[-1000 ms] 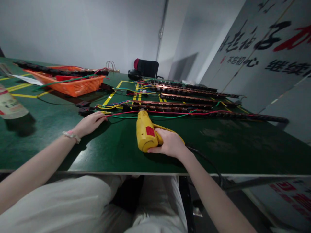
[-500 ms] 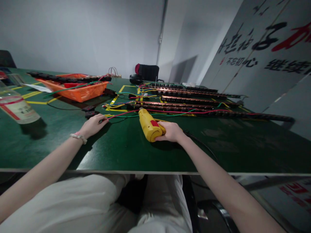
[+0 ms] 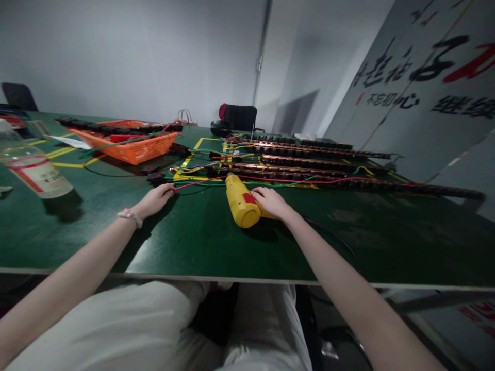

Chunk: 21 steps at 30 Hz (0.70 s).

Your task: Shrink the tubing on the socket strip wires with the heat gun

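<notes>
Your right hand (image 3: 273,202) is closed over the handle of the yellow heat gun (image 3: 242,203), which is low over the green table (image 3: 185,252); whether it touches the tabletop, you cannot tell from here. The gun's nozzle points away from you, toward the wires and the nearest long dark strip (image 3: 425,187). A dark cord (image 3: 340,238) runs off to the right of the heat gun.

Your left hand (image 3: 155,200) is on the table to the left of the heat gun, with a bracelet (image 3: 130,216) at the wrist. Its fingertips are pinched on the red wire (image 3: 201,183), which runs from them past the gun's nozzle and on to the right along the nearest strip. A green wire (image 3: 290,184) lies close to it, just beyond the gun.

More long strips (image 3: 309,150) lie side by side farther beyond the heat gun. Small black blocks (image 3: 155,179) are left of the gun, just past your left hand. Farther out to the gun's left is an orange basket (image 3: 149,150) with a dark strip across its top, and a clear bottle (image 3: 42,178) stands well to the gun's left. A black chair (image 3: 243,117) is far behind the gun.
</notes>
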Available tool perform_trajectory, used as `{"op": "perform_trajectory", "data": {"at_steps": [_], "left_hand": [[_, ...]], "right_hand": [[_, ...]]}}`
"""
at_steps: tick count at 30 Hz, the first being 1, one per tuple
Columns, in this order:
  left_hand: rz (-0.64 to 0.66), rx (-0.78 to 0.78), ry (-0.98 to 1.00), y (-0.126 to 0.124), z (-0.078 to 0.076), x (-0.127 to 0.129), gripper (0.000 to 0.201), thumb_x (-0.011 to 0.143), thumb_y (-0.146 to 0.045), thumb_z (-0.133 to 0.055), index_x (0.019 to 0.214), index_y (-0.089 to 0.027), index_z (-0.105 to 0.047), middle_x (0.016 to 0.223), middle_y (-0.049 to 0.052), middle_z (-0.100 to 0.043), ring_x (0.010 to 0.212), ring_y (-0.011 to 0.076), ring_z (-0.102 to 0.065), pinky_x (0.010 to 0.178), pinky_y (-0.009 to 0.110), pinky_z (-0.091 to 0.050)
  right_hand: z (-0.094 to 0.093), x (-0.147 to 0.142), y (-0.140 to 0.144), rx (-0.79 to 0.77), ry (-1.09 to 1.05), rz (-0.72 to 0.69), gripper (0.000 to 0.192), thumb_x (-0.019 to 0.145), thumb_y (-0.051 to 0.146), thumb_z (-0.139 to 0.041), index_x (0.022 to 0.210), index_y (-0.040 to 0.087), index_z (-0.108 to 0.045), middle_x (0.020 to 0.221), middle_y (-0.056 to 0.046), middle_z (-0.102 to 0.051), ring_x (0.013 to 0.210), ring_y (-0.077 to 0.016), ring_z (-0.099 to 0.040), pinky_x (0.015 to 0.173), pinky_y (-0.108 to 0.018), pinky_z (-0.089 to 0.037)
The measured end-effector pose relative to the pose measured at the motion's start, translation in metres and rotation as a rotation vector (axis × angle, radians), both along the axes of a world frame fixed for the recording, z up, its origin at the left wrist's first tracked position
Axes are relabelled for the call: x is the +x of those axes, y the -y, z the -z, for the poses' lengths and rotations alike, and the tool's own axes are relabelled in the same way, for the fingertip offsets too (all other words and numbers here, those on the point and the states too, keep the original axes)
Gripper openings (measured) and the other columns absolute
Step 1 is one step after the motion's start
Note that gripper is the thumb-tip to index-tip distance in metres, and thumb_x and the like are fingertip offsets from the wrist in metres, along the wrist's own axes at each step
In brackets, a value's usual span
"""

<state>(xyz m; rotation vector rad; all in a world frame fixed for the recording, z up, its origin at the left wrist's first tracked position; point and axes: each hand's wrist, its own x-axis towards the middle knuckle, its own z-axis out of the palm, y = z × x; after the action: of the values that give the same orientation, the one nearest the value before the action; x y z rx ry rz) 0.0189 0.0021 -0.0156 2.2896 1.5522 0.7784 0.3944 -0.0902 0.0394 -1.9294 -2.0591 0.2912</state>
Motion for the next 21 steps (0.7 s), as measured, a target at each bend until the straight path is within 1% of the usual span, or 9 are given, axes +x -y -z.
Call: {"op": "perform_trajectory", "data": {"at_steps": [3, 6, 7, 9, 11, 13, 15, 17, 21], "left_hand": [[-0.02, -0.036, 0.051, -0.002, 0.002, -0.002, 0.044, 0.084, -0.054, -0.039, 0.1, -0.02, -0.063, 0.124, 0.009, -0.065, 0.114, 0.0249, -0.058, 0.103, 0.036, -0.042], [0.0, -0.052, 0.094, -0.004, 0.003, -0.008, 0.045, 0.084, -0.056, -0.04, 0.098, -0.021, -0.064, 0.129, 0.008, -0.063, 0.117, 0.0246, -0.057, 0.106, 0.035, -0.04], [0.018, -0.056, 0.103, -0.005, 0.002, -0.01, 0.045, 0.083, -0.057, -0.04, 0.097, -0.021, -0.064, 0.128, 0.008, -0.064, 0.117, 0.0247, -0.058, 0.106, 0.034, -0.04], [0.045, -0.066, 0.118, -0.006, -0.001, -0.016, 0.048, 0.082, -0.06, -0.042, 0.096, -0.02, -0.065, 0.121, 0.009, -0.067, 0.113, 0.0251, -0.06, 0.104, 0.034, -0.041], [0.044, -0.079, 0.132, -0.004, -0.006, -0.02, 0.053, 0.08, -0.063, -0.043, 0.097, -0.019, -0.066, 0.113, 0.009, -0.069, 0.107, 0.0254, -0.062, 0.102, 0.034, -0.043], [0.024, -0.089, 0.139, -0.002, -0.012, -0.023, 0.056, 0.078, -0.065, -0.045, 0.099, -0.018, -0.067, 0.105, 0.009, -0.071, 0.102, 0.0258, -0.063, 0.097, 0.034, -0.046], [0.011, -0.094, 0.142, 0.002, -0.017, -0.026, 0.057, 0.077, -0.066, -0.048, 0.099, -0.018, -0.069, 0.1, 0.008, -0.072, 0.098, 0.0261, -0.063, 0.092, 0.033, -0.048], [0.026, -0.1, 0.128, 0.005, -0.02, -0.03, 0.06, 0.074, -0.068, -0.05, 0.1, -0.017, -0.07, 0.099, 0.008, -0.072, 0.095, 0.0258, -0.063, 0.09, 0.033, -0.049], [0.056, -0.056, 0.021, 0.007, -0.021, -0.038, 0.07, 0.068, -0.075, -0.052, 0.096, -0.015, -0.073, 0.097, 0.01, -0.071, 0.091, 0.0242, -0.061, 0.09, 0.034, -0.046]], "right_hand": [[-0.005, -0.007, -0.009, -0.054, 0.002, -0.071, 0.052, 0.099, 0.05, -0.029, 0.112, 0.018, -0.068, 0.124, -0.013, -0.065, 0.112, -0.0273, -0.06, 0.093, -0.036, -0.043], [-0.009, -0.011, -0.01, -0.111, -0.047, -0.165, 0.052, 0.1, 0.046, -0.024, 0.116, 0.019, -0.065, 0.131, -0.011, -0.061, 0.116, -0.0266, -0.058, 0.093, -0.034, -0.042], [-0.009, -0.012, -0.008, -0.126, -0.041, -0.206, 0.05, 0.1, 0.042, -0.023, 0.116, 0.019, -0.065, 0.132, -0.011, -0.061, 0.116, -0.0259, -0.058, 0.093, -0.033, -0.042], [-0.01, -0.014, -0.003, -0.144, -0.004, -0.27, 0.045, 0.099, 0.034, -0.026, 0.109, 0.017, -0.066, 0.126, -0.012, -0.064, 0.111, -0.0246, -0.06, 0.09, -0.031, -0.042], [-0.01, -0.018, 0.005, -0.159, 0.012, -0.281, 0.038, 0.096, 0.03, -0.03, 0.097, 0.017, -0.066, 0.114, -0.011, -0.069, 0.1, -0.023, -0.062, 0.083, -0.028, -0.043], [-0.011, -0.024, 0.015, -0.174, -0.001, -0.274, 0.034, 0.095, 0.03, -0.033, 0.09, 0.018, -0.064, 0.104, -0.009, -0.07, 0.091, -0.0212, -0.063, 0.075, -0.027, -0.043], [-0.011, -0.032, 0.025, -0.186, -0.011, -0.292, 0.031, 0.094, 0.031, -0.035, 0.089, 0.018, -0.063, 0.1, -0.008, -0.07, 0.087, -0.0203, -0.063, 0.072, -0.026, -0.042], [-0.011, -0.04, 0.034, -0.201, -0.036, -0.339, 0.028, 0.093, 0.03, -0.037, 0.091, 0.019, -0.062, 0.099, -0.008, -0.07, 0.085, -0.0197, -0.062, 0.071, -0.026, -0.042], [-0.01, -0.059, 0.045, -0.187, -0.106, -0.451, 0.018, 0.088, 0.022, -0.046, 0.094, 0.017, -0.062, 0.099, -0.007, -0.069, 0.087, -0.0186, -0.061, 0.075, -0.026, -0.042]]}}
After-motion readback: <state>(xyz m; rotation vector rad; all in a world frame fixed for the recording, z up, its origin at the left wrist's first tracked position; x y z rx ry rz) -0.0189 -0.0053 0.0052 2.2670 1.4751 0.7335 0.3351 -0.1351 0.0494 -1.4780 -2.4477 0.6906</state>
